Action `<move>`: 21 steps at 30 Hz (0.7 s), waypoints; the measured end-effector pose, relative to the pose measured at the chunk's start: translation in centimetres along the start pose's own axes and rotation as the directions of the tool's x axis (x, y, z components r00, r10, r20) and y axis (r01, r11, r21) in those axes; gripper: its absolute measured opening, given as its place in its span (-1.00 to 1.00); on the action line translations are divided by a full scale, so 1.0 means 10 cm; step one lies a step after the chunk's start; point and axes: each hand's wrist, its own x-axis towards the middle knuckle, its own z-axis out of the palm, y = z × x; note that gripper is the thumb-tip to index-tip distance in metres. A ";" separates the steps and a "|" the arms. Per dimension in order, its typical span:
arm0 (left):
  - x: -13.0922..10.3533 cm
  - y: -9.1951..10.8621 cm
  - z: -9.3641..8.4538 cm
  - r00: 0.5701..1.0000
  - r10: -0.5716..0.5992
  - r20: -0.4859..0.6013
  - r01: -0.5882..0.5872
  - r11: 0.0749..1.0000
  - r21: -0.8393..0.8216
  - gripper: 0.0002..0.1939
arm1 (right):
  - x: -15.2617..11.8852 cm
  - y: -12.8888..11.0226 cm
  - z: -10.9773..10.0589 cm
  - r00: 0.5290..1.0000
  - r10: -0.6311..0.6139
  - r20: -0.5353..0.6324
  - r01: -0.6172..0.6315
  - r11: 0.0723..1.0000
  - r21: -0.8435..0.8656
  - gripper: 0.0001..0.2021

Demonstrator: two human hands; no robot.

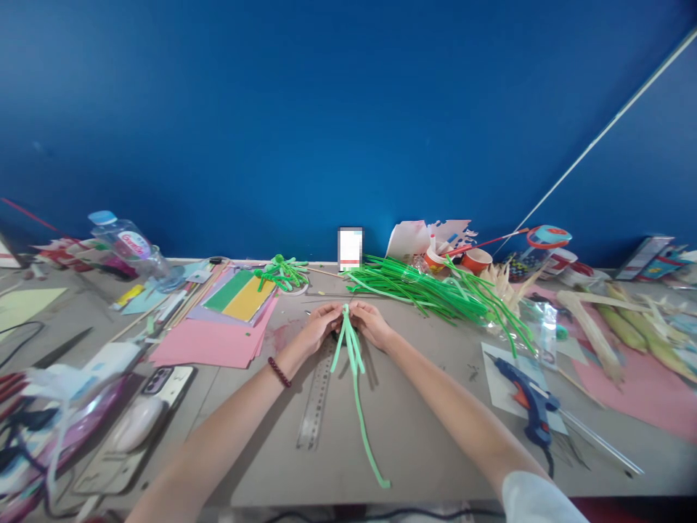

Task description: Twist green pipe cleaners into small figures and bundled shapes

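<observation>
Both my hands meet at the middle of the table around a bunch of light green pipe cleaners (348,345). My left hand (325,323) pinches the top of the bunch from the left. From the right, my right hand (371,325) has its fingers closed on the same top end. Several short strands fan out downward, and one long strand trails toward the table's front edge. A clear ruler (316,407) lies below my left hand. Behind my hands is a large pile of green pipe cleaners (425,287); a smaller heap of bent green pieces (283,274) lies to the left.
Pink paper (212,343) and a green-and-yellow pack (239,296) lie left, with a phone (168,381) and a computer mouse (139,423) nearer. On the right are a blue glue gun (531,399), corn husks (621,319) and an orange cup (478,260). A blue wall (327,131) stands behind.
</observation>
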 end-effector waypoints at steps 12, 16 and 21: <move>0.01 -0.01 0.00 0.999 0.010 -0.051 -0.011 1.000 -0.017 -0.65 | 0.01 0.02 0.00 0.984 -0.138 -0.112 0.104 0.958 -0.268 -0.68; 0.01 -0.01 0.01 0.998 0.015 -0.059 -0.017 1.000 -0.022 -0.66 | 0.00 -0.01 0.02 0.981 -0.159 -0.113 0.120 0.949 -0.293 -0.67; -0.01 0.01 0.03 0.999 0.020 -0.028 -0.021 0.998 -0.054 -0.71 | 0.00 -0.01 0.03 0.980 -0.167 -0.110 0.129 0.948 -0.291 -0.71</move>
